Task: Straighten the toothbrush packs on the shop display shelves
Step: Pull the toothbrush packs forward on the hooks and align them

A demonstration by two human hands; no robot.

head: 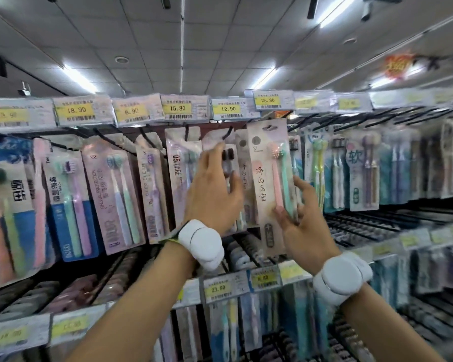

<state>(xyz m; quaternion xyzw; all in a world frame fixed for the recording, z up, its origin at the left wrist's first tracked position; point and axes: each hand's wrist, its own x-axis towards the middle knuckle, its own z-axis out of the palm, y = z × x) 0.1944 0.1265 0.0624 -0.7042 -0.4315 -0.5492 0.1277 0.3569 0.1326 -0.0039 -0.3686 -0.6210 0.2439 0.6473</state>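
Note:
My right hand [302, 220] grips the lower part of a beige toothbrush pack [268, 178] with a pink and a green brush, thumb on its front and fingers at its right edge. The pack is lifted in front of the top row, its hang hole free of any hook. My left hand [213, 194] reaches with spread fingers to the pack with dark brush heads [229, 158] hanging on a black hook [228, 133] just left of it, touching its front.
Rows of hanging toothbrush packs [110, 194] fill the top rail left and right, under yellow price tags [178, 108]. A lower rail with more price tags [219, 288] and packs runs below my wrists. Black hooks [364, 223] jut out at right.

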